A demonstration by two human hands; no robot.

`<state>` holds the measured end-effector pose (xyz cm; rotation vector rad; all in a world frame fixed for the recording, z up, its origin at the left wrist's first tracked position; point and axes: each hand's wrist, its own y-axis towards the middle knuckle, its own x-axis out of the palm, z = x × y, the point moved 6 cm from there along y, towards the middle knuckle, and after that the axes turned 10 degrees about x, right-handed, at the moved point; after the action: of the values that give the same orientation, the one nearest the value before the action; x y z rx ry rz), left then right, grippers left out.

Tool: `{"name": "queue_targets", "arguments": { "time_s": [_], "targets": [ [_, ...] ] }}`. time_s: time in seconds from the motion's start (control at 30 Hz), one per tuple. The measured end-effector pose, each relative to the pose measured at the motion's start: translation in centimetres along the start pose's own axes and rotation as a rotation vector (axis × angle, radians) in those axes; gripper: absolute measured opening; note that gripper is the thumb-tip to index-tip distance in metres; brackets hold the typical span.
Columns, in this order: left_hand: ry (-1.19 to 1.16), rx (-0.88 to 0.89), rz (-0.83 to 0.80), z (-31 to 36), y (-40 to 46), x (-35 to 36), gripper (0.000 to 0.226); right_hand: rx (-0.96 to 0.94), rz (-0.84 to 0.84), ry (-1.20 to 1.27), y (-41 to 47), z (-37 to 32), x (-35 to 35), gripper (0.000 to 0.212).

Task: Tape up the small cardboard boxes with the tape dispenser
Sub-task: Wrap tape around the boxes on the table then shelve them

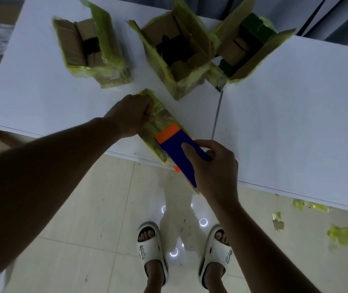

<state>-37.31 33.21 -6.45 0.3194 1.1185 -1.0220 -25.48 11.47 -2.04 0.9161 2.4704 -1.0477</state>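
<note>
Three small boxes at the back of the tabletop (285, 106), the left box (92, 53), the middle one (177, 58) and the right one (245, 51), stood with their flaps open, so I judged the taping barely begun. The step in hand was the fourth box (162, 121), which lay at the near edge of the tabletop, partly overhanging it. My left hand (135, 115) was curled over its far end, pinning it down. My right hand (211, 166) gripped the blue and orange tape dispenser (177, 144), thumb on top and fingers wrapped round its side, its orange front resting on the box's top. Next, I reckoned, called for a steady draw of the dispenser toward me along the seam, keeping it pressed flat. Both forearms reached forward, the left slanting across from the left, the right wrist bent down over the edge.
</note>
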Motion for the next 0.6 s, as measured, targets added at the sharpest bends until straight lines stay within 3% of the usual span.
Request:
{"name": "queue_targets", "arguments": {
  "time_s": [0.07,0.17,0.33,0.43,0.6],
  "targets": [
    [0.032,0.007,-0.006,1.0,-0.2,0.3,0.023,-0.007,-0.003,-0.013,0.1,0.1,0.1,0.021],
    [-0.173,-0.07,-0.066,0.5,-0.6,1.2,0.018,-0.018,0.006,-0.019,0.1,0.5,0.2,0.02],
    [-0.335,-0.121,-0.14,0.0,-0.7,1.7,0.04,-0.028,-0.012,-0.014,0.0,1.0,0.5,0.024],
    [-0.26,-0.119,-0.088,0.1,-0.3,2.1,0.038,-0.033,-0.028,-0.006,-0.2,1.4,0.5,0.031],
    [-0.043,-0.093,-0.07,0.8,-0.3,2.2,0.035,-0.021,-0.018,0.014,-0.7,2.5,0.0,0.026]
  ]
}}
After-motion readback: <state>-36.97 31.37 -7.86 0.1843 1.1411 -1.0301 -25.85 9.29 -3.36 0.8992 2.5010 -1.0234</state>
